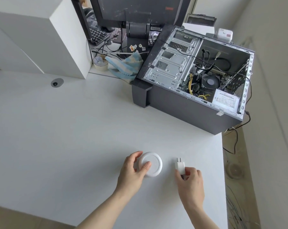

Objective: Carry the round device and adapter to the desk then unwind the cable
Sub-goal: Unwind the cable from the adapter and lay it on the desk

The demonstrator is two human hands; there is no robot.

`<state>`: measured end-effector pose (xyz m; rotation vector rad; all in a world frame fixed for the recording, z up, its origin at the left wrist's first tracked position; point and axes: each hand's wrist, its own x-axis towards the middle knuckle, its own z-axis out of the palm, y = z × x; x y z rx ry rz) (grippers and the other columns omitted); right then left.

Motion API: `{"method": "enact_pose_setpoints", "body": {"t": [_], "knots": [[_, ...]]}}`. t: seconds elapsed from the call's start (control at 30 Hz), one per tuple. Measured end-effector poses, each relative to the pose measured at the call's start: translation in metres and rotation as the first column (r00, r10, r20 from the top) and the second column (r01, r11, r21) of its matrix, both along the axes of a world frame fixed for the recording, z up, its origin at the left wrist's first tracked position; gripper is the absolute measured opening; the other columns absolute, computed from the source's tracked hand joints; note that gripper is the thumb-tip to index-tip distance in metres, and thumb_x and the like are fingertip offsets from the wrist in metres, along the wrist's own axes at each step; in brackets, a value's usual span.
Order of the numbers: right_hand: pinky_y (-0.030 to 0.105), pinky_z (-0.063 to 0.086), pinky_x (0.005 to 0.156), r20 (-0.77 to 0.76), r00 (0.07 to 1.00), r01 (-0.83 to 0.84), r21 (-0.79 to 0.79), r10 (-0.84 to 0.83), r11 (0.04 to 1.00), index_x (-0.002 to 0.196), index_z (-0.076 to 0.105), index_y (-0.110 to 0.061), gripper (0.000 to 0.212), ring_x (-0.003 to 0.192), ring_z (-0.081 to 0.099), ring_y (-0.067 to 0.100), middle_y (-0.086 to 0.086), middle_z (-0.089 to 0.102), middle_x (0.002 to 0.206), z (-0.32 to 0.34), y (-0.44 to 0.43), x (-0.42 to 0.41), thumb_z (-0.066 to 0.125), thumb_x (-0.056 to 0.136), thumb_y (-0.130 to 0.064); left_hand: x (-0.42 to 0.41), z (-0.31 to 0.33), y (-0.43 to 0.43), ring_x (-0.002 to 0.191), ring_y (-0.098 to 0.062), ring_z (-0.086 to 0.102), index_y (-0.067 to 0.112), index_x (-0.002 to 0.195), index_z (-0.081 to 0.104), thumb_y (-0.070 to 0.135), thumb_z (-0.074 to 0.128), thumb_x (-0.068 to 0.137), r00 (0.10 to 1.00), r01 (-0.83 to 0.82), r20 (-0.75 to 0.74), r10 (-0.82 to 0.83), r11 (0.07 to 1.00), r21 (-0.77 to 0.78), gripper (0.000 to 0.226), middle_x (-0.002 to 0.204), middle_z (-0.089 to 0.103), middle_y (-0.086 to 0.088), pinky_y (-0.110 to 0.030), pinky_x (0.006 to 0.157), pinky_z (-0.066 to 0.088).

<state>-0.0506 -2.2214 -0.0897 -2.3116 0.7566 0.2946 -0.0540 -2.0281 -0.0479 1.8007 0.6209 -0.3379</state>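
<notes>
A white round device (pixel 154 164) rests on the white desk (pixel 65 129) near its front right part. My left hand (pixel 133 169) grips its left side, thumb on top and fingers curled around the rim. To its right a small white adapter (pixel 179 167) with two metal prongs pointing away from me sits at the desk surface, and my right hand (pixel 191 180) pinches its near end. No cable shows between the two; any cable is hidden under the hands or the device.
An open black computer case (pixel 194 83) lies on its side at the back right. Behind it stand a monitor (pixel 140 12), a keyboard (pixel 98 34), a tape roll (pixel 100 62) and a blue cloth (pixel 125 65). A white box (pixel 40 38) fills the back left. The desk's right edge drops to a floor with cables.
</notes>
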Motion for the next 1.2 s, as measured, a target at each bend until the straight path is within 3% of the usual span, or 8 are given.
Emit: {"method": "enact_pose_setpoints", "body": {"t": [0.2,0.43,0.53,0.63,0.73,0.87,1.07,1.2], "knots": [[0.030,0.047,0.058,0.044,0.998,0.023,0.236,-0.035,0.971,0.093,0.065,-0.019,0.020,0.071,0.065,0.015,0.002,0.070,0.080,0.036,-0.001,-0.002,0.068,0.090,-0.039,0.000,0.002,-0.001,0.117,-0.004,0.054,0.029,0.129,0.054,0.043,0.069,0.087,0.999,-0.006,-0.046,0.007,1.000,0.027,0.047,0.130,0.057,0.014,-0.023,0.089,0.042],[0.013,0.047,0.061,0.195,0.980,-0.123,0.395,0.048,0.910,0.088,0.069,-0.021,0.007,0.076,0.063,0.007,-0.006,0.072,0.076,0.093,0.010,-0.001,0.075,0.088,-0.023,0.000,0.015,0.001,0.131,-0.011,0.049,0.021,0.138,0.046,0.045,0.074,0.082,1.000,0.017,-0.023,-0.015,0.995,0.098,0.067,0.140,0.050,0.008,-0.034,0.105,0.045],[0.016,0.046,0.058,0.237,0.965,-0.206,0.426,0.111,0.881,0.088,0.070,-0.021,0.009,0.073,0.063,0.010,-0.017,0.072,0.081,0.111,0.017,0.001,0.075,0.086,-0.015,-0.003,0.034,0.000,0.113,0.004,0.056,0.026,0.133,0.050,0.043,0.073,0.083,0.998,-0.013,0.060,0.008,0.996,0.085,0.058,0.132,0.052,0.014,-0.021,0.092,0.047],[0.020,0.046,0.056,0.280,0.947,-0.274,0.441,0.158,0.855,0.088,0.072,-0.024,0.013,0.071,0.063,0.011,-0.013,0.074,0.084,0.125,0.026,0.002,0.077,0.084,-0.013,-0.003,0.060,-0.004,0.093,0.003,0.063,0.033,0.122,0.056,0.051,0.072,0.081,0.991,-0.041,0.129,0.034,0.997,0.058,0.047,0.121,0.059,0.017,-0.014,0.079,0.048],[0.020,0.044,0.056,0.319,0.925,-0.341,0.464,0.205,0.818,0.089,0.073,-0.025,0.011,0.068,0.062,0.010,-0.006,0.075,0.084,0.136,0.034,0.005,0.079,0.084,-0.017,-0.003,0.083,-0.006,0.096,0.000,0.067,0.034,0.112,0.065,0.075,0.066,0.066,0.992,-0.033,0.114,0.049,0.990,-0.135,0.062,0.113,0.071,0.013,-0.033,0.085,0.058],[0.018,0.044,0.060,0.327,0.902,-0.413,0.470,0.281,0.780,0.092,0.074,-0.029,0.009,0.075,0.064,0.014,-0.006,0.076,0.084,0.151,0.044,0.009,0.078,0.084,-0.025,0.000,0.107,-0.006,0.108,-0.026,0.071,0.018,0.112,0.074,0.059,0.061,0.084,0.999,0.045,0.048,-0.026,0.892,-0.450,0.052,0.108,0.077,-0.010,-0.044,0.093,0.058],[0.016,0.044,0.062,0.324,0.891,-0.446,0.495,0.318,0.746,0.099,0.076,-0.035,0.016,0.072,0.063,0.009,-0.015,0.076,0.087,0.164,0.050,0.011,0.078,0.085,-0.028,0.001,0.129,0.003,0.112,-0.035,0.070,0.001,0.110,0.072,0.034,0.061,0.088,0.994,-0.088,-0.016,0.107,0.713,-0.696,0.041,0.117,0.071,-0.027,-0.042,0.096,0.055],[0.029,0.057,0.074,0.299,0.910,-0.411,0.558,0.287,0.720,0.108,0.073,-0.033,0.026,0.088,0.067,0.009,-0.017,0.074,0.098,0.166,0.043,0.011,0.081,0.084,-0.026,0.004,0.129,0.010,0.111,-0.039,0.068,-0.003,0.115,0.068,0.032,0.060,0.090,0.964,-0.236,-0.110,0.241,0.596,-0.767,0.043,0.121,0.066,-0.033,-0.036,0.091,0.058]]}}
